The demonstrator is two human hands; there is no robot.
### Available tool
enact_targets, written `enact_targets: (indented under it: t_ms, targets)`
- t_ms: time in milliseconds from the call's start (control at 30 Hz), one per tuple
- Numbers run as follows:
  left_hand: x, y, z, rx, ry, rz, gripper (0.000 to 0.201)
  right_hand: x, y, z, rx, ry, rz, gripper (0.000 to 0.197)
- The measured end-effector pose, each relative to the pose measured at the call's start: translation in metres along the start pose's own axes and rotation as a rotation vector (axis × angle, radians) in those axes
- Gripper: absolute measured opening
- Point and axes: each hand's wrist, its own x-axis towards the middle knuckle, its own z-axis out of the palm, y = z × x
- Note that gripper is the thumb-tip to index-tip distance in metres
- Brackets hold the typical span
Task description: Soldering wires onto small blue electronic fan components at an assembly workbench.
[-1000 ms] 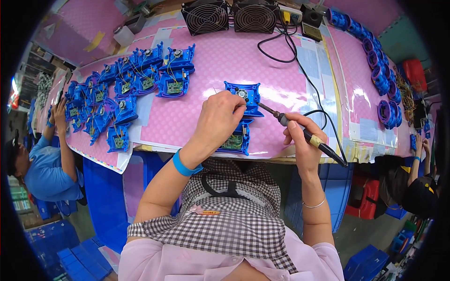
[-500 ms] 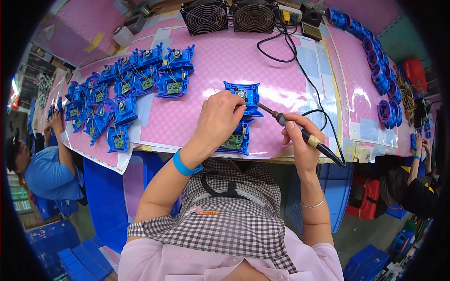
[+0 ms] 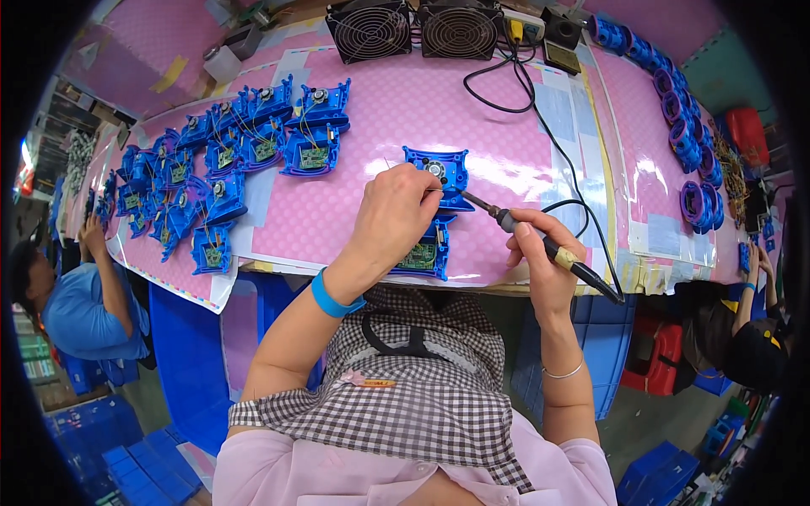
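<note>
My right hand (image 3: 544,253) grips a soldering iron (image 3: 561,255) like a pen. The iron's tip is at the right side of a blue plastic housing half (image 3: 456,158) that has a round speaker in it. My left hand (image 3: 395,207) is closed in a pinch over the left side of this housing, a thin wire at its fingertips; the fingers hide part of the speaker. Just below, nearer to me, lies a second blue housing part (image 3: 442,237) with a green circuit board (image 3: 418,256), partly covered by my left hand and wrist.
Many blue housings (image 3: 312,156) with boards and speakers crowd the left of the pink-covered table. Two black fans (image 3: 369,34) stand at the back, beside a soldering stand (image 3: 561,57). The iron's black cord (image 3: 582,198) loops across the right. Blue rings (image 3: 693,207) line the far right. People work at both sides.
The soldering iron's tip has shifted slightly down and left along the housing. My left hand stays almost still. The person at the left has moved their head and arms.
</note>
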Motion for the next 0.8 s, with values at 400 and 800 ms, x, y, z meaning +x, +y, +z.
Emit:
enact_targets:
  t_ms: [400, 800]
  targets:
    - [0.002, 0.002, -0.001, -0.010, -0.008, 0.005, 0.011, 0.002, 0.012, -0.013, -0.268, 0.077, -0.369, 0.021]
    - [0.002, 0.004, -0.006, -0.059, -0.054, -0.043, 0.010, -0.003, 0.014, -0.014, -0.193, 0.094, -0.480, 0.022]
